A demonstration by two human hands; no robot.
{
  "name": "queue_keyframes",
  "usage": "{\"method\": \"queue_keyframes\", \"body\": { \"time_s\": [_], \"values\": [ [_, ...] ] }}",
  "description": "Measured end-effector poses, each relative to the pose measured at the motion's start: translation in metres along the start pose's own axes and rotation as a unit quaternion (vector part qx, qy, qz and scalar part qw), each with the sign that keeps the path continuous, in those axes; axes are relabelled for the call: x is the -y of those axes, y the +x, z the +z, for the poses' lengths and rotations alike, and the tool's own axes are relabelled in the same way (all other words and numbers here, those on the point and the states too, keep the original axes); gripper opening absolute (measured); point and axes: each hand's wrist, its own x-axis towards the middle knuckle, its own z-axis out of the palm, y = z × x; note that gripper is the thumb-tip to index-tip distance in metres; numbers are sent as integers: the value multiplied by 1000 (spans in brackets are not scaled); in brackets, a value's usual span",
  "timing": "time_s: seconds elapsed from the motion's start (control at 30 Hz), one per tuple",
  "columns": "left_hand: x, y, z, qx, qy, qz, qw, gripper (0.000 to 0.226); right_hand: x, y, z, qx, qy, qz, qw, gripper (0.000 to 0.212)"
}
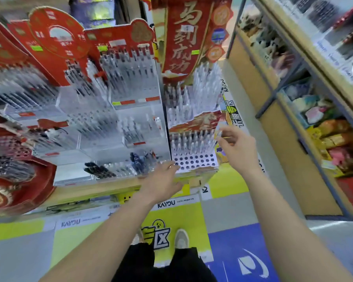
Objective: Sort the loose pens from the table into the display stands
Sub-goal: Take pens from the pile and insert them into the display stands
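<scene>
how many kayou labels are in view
2. The right KAYOU label is near the picture's middle, below the table; the left KAYOU label is lower and further left. Blur may hide others.

Red-and-gold banner; white stand dotted with dark holes.

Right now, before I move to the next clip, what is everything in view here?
display stands: several, clear with red headers, across the table
holed stand: one, white, table's right end
dark pens: a few, black, front clear tray
banner: one, red, gold characters, above holed stand
shelf: one, tan, right side, goods blurred
shoe: one, pale, yellow floor
left hand: one, fingers straight, at table's edge
right hand: one, pinching pale pen beside holed stand
</scene>
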Motion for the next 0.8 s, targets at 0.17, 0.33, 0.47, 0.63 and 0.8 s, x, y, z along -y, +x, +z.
{"method": "queue_keyframes", "body": {
  "time_s": [0.17, 0.33, 0.47, 0.63, 0.8],
  "values": [
    [-2, 19, 21, 51, 24, -52, 997, 72, -23, 11, -3, 4, -3, 18, 1000, 12],
    [14, 21, 36, 85, 11, -72, 994, 74, -7, 6, 40, 108, -28, -32, 993, 17],
    [29, 16, 43, 77, -40, -80, 993, 71, 3, 2, 74, 147, -24, -38, 988, 18],
    [41, 11, 42, 40, -46, -84, 995, 72, 0, -1, 95, 157, -40, -45, 986, 17],
    [48, 10, 43, 54, -26, -86, 995, 75, -3, -1, 102, 140, -56, -54, 987, 17]
  ]
}}
